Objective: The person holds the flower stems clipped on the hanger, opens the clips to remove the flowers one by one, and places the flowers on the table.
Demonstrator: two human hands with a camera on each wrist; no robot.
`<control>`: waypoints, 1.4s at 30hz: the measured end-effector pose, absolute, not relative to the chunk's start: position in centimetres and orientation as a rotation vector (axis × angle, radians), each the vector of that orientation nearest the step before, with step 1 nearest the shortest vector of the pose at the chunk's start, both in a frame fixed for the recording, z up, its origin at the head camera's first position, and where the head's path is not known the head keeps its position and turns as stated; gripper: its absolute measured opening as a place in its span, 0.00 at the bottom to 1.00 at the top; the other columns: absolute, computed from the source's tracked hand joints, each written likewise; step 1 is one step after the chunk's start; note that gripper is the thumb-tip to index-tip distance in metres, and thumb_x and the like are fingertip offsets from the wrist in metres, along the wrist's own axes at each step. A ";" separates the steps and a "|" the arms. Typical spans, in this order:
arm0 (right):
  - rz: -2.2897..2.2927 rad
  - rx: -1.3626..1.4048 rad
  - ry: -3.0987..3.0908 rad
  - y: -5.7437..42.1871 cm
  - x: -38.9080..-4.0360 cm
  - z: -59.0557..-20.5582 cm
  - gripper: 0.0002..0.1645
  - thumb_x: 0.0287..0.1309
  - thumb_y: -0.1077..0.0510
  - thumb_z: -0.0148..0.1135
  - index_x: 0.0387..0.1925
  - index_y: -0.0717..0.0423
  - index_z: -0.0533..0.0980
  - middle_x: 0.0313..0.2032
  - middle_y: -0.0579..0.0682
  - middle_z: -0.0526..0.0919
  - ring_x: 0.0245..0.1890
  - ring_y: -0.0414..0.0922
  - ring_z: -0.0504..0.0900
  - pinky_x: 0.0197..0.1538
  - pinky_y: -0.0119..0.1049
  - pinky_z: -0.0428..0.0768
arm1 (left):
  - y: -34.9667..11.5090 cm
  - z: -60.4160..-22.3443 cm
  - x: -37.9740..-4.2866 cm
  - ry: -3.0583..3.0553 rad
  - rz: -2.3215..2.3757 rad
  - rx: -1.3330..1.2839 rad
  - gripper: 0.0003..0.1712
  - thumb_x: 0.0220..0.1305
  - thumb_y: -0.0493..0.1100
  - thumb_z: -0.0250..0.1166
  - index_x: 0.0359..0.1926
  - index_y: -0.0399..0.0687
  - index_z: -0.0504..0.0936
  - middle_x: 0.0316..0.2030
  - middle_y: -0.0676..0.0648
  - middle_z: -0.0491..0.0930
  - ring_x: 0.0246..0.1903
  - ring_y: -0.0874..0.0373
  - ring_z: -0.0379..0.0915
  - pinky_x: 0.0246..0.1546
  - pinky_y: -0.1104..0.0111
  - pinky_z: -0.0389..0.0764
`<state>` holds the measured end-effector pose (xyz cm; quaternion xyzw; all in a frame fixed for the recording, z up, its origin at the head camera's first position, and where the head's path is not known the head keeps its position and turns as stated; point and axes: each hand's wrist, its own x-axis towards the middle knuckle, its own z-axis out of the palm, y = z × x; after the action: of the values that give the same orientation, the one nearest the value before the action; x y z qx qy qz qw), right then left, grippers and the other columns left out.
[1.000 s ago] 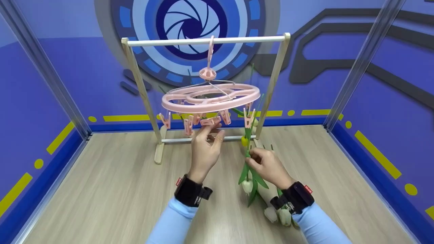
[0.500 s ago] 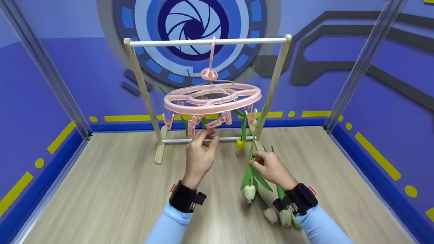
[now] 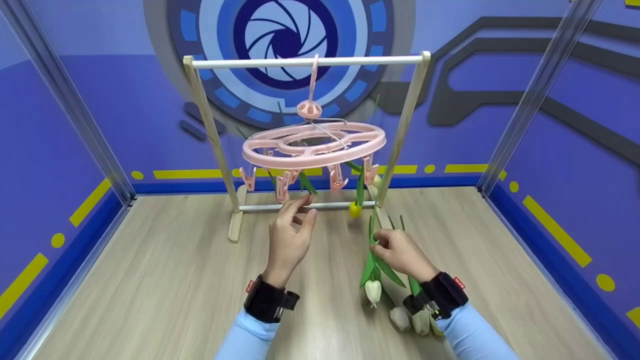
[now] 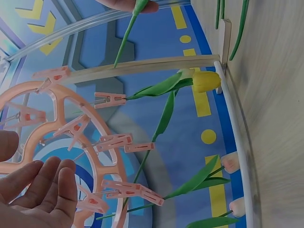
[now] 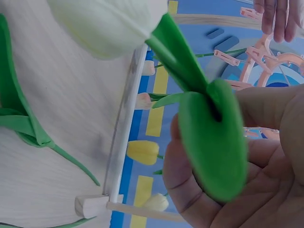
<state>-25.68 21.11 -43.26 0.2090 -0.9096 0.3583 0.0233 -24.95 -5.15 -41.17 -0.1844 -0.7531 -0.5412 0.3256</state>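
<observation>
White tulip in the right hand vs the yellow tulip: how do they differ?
The right hand pinches the white tulip; the yellow tulip hangs from the pink clip hanger. In the head view, the white tulip's bloom shows lower than the yellow tulip's. Shared: both blooms point down, with green leaves.

Head view faces forward and down; nearer, sideways wrist views share the hanger (image 3: pixel 305 162).

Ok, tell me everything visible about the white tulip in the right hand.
The white tulip has a closed, cream-white bloom, a green stem and long green leaves; its smooth, uniform surface looks artificial. In the head view it hangs bloom-down, stem up, held near its leaves by the right hand. No pink clip grips it.
</observation>
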 end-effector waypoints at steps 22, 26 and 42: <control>1.033 0.642 -2.896 21.2 -25.9 -45.6 0.12 0.61 0.67 0.63 0.45 0.70 0.83 0.36 0.56 0.85 0.33 0.45 0.80 0.39 0.47 0.82 | -6.1 -44.0 -24.0 -2.148 -1.465 -0.374 0.20 0.75 0.41 0.63 0.62 0.34 0.80 0.56 0.37 0.81 0.52 0.44 0.80 0.47 0.53 0.84; 1.018 0.588 -2.921 21.0 -26.0 -46.2 0.12 0.61 0.67 0.63 0.45 0.70 0.84 0.38 0.57 0.86 0.36 0.48 0.83 0.42 0.50 0.83 | -6.2 -44.4 -23.8 -2.148 -1.473 -0.365 0.21 0.75 0.41 0.63 0.63 0.33 0.79 0.56 0.35 0.81 0.51 0.43 0.80 0.47 0.49 0.83; 1.042 0.537 -3.036 19.4 -26.4 -47.7 0.12 0.60 0.68 0.64 0.45 0.71 0.84 0.42 0.62 0.87 0.44 0.57 0.85 0.48 0.54 0.83 | -6.1 -45.9 -23.5 -2.149 -1.498 -0.326 0.21 0.75 0.41 0.63 0.61 0.32 0.80 0.54 0.36 0.82 0.49 0.46 0.81 0.46 0.59 0.83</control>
<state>-26.36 19.41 -47.74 0.1647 -0.9314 0.3196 -0.0564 -23.46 -6.06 -45.89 -0.1195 -0.7886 -0.5497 0.2484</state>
